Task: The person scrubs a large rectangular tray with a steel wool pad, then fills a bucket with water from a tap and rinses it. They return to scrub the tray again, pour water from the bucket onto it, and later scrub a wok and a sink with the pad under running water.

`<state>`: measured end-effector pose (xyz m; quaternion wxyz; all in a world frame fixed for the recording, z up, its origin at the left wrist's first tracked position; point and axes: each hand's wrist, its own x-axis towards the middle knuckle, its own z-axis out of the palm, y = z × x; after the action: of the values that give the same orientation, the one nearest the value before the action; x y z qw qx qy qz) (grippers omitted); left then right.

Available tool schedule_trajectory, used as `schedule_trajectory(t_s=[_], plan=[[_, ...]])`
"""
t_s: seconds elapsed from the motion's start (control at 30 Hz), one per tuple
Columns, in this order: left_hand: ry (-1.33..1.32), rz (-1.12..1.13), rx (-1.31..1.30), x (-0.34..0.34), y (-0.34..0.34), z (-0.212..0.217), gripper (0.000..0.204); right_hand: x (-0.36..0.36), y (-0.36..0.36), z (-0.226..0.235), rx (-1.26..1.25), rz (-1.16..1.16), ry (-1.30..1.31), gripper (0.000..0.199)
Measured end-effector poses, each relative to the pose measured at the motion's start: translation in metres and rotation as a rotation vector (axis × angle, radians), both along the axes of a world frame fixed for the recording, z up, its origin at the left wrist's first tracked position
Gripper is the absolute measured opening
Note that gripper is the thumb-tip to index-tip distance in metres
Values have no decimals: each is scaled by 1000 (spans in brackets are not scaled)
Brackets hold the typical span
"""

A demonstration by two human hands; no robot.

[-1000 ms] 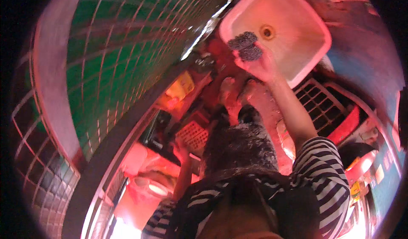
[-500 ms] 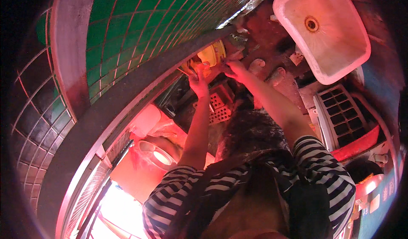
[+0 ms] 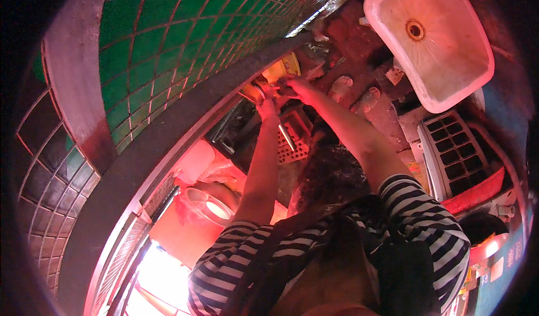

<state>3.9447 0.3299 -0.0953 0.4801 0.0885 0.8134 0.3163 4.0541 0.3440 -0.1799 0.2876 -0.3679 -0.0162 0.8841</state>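
Hands, left hand [image 3: 266, 103] and right hand [image 3: 300, 87], grip a yellow container [image 3: 282, 69].

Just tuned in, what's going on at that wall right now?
A person in a striped top has both arms stretched to the foot of the green tiled wall. The left hand and right hand meet at a yellow container; their grip is unclear. The white sink sits apart, untouched.

Yellow round-ended package [image 3: 282, 69] — under the dark ledge of the green-tiled wall, upper centre. Small yellow labels [image 3: 496, 269] — lower right edge, on blue.
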Motion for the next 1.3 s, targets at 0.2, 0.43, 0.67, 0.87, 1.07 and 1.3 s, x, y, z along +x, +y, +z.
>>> schedule_trajectory(t_s=[0.2,0.43,0.67,0.87,1.07,1.3], plan=[[-44,-62,52,-8,-1,-4,11,11,3,7,-52,3,83,26],[-44,-140,287,-27,-16,-27,25,31,-4,20,-77,-20,314,29],[150,-295,76,-25,-91,34,32,246,30,175,506,-291,-71,33],[323,-618,-50,-29,-143,81,41,403,30,33,283,528,-1399,37],[302,-352,-257,-44,-194,73,41,358,74,-67,585,584,-1483,34],[207,-224,-525,-27,-207,88,37,322,112,-38,580,209,-1431,30]])
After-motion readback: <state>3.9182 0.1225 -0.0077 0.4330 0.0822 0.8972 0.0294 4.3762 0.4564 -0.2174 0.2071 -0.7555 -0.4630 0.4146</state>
